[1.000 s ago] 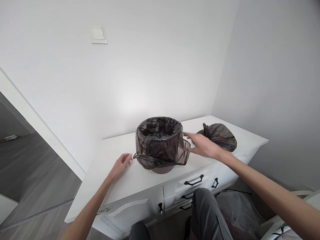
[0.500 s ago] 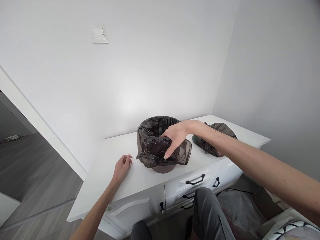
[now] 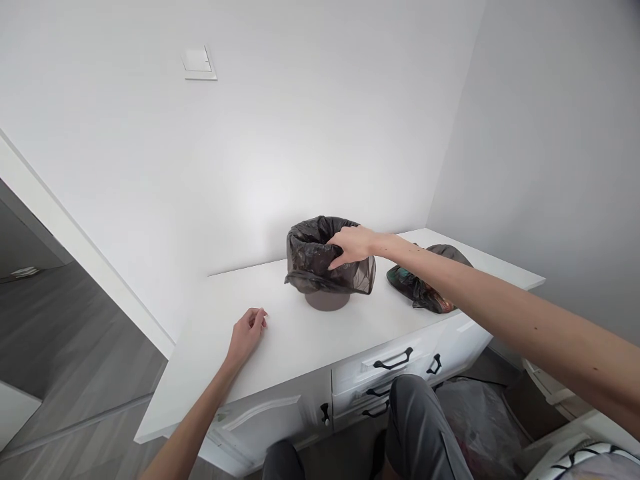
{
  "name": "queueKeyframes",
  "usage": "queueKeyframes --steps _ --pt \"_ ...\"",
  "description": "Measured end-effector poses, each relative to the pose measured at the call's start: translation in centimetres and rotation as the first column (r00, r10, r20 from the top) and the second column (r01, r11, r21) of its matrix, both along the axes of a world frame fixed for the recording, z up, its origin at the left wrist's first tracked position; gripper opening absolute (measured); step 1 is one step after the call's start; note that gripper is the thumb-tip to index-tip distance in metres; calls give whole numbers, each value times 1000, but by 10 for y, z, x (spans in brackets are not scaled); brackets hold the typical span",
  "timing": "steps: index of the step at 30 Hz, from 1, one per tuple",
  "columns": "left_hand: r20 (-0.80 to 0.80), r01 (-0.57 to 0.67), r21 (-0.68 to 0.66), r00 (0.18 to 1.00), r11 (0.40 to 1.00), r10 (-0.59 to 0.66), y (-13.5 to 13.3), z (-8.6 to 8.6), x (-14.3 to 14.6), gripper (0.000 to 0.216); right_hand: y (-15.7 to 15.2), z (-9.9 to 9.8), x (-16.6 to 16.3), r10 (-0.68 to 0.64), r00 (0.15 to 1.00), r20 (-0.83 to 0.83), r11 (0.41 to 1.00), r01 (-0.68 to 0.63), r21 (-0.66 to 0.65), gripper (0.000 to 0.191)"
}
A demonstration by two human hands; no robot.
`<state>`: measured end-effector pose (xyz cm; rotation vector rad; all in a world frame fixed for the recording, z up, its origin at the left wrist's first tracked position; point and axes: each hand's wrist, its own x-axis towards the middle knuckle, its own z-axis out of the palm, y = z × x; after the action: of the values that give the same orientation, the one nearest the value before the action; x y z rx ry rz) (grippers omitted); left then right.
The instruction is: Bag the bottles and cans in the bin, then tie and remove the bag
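Head view: a round brownish bin [image 3: 327, 301] stands upright near the back of a white counter [image 3: 285, 357], with a thin black translucent plastic liner [image 3: 313, 270] draped over its rim and sides.
Right hand: the right hand [image 3: 353, 245] reaches across to the near right part of the rim, thumb outside and the other fingers hooked inside, holding liner and rim together.
Bin base: its lower edge shows below the liner's hem; whether it touches the counter or sits slightly raised is hard to tell from this angle.
Left hand: the left hand [image 3: 247, 331] rests at the counter's left part, apart from the bin, fingers narrow and curled in toward the thumb.
Second bag: a bulging dark translucent plastic bag [image 3: 407, 280] lies right of the bin, partly hidden behind the right forearm.
Drawers: black curved metal-like handles [image 3: 393, 360] mark the white fronts below.
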<state>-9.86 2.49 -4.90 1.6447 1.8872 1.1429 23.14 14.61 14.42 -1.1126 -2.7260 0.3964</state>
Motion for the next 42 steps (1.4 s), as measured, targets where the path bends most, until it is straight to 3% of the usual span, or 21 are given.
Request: queueKeyframes --steps 5,8,12,17,21,23,26,31,34,37,42 --pt "-2 -9 -21 1000 1000 9 -1 1 1 41 47 -21 26 -122 970 -210 993 119 -26 36" --pt "0 -11 -30 1000 999 11 0 0 0 41 72 -25 46 -232 966 -116 966 243 90 39" --pt "0 -24 -34 1000 999 24 2 -2 -1 42 100 -29 78 -388 921 15 888 370 272 47" --pt "-5 -30 -44 1000 999 29 6 -7 -2 42 118 -43 109 -525 851 -22 799 501 333 54" --pt "-15 -29 -42 999 999 28 8 -9 -3 43 108 -66 107 -432 879 -203 748 475 463 65" --pt "-21 -28 -43 999 999 27 8 -8 -2 43 98 -85 97 -292 928 -231 772 371 516 60" --pt "-26 -29 -48 999 998 28 6 -6 -1 41 85 -124 78 -127 982 -141 804 185 566 56" --pt "-22 -36 -52 999 998 35 6 -8 -1 40 61 -200 56 -202 979 26 831 157 534 58" --pt "-23 -35 -46 999 998 34 8 -11 -2 39 37 -237 43 -212 977 -26 830 194 522 60" --pt "-29 -31 -42 999 999 30 10 -13 -4 39 10 -263 27 -224 966 -129 834 258 488 58" --pt "-30 -20 -36 999 999 19 11 -16 -7 40 -13 -285 12 -341 920 -193 902 378 210 60"
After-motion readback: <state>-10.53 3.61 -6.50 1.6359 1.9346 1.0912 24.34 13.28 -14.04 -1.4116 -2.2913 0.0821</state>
